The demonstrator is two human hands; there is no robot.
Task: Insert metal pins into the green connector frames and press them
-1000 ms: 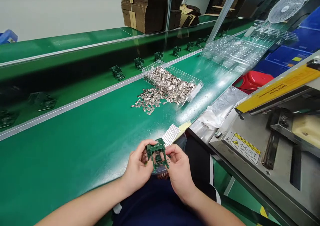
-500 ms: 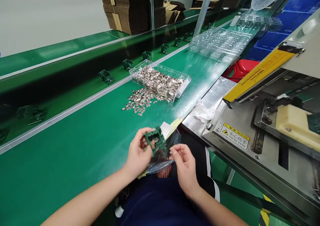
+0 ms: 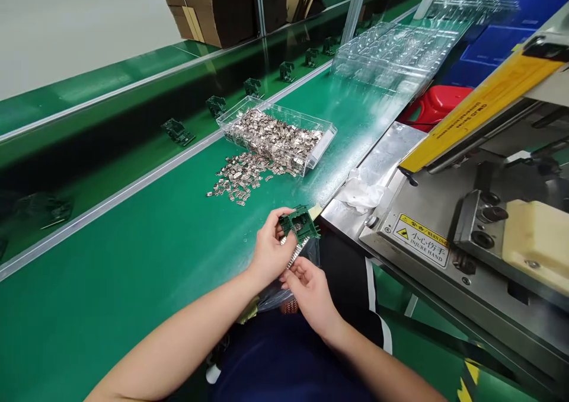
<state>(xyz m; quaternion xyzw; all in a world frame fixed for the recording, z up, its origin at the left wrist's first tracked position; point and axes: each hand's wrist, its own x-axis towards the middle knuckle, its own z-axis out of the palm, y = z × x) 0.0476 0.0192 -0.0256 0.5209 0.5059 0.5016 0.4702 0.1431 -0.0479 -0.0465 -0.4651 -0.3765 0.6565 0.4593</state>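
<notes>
My left hand (image 3: 270,249) is closed around a small dark green plastic frame part (image 3: 299,224), held above the front edge of the green table (image 3: 133,259). Just below it, my right hand (image 3: 306,288) has its fingers pinched at the part's lower side, near a clear plastic bag (image 3: 271,298) in my lap; what the fingers pinch is too small to make out. A sheet of small white labels (image 3: 297,252) is mostly hidden behind the part and my hands.
A clear tray of small metal clips (image 3: 276,133) sits mid-table, with loose clips (image 3: 240,179) spilled in front. Several green frame parts (image 3: 178,131) ride the belt behind. A metal press machine (image 3: 471,212) with a warning label (image 3: 422,239) stands at right; clear blister trays (image 3: 391,52) lie beyond.
My right hand let go of the green part and dropped below it, pinching at its underside. My left hand carried the part right and forward, tilting it. The view shifted right.
</notes>
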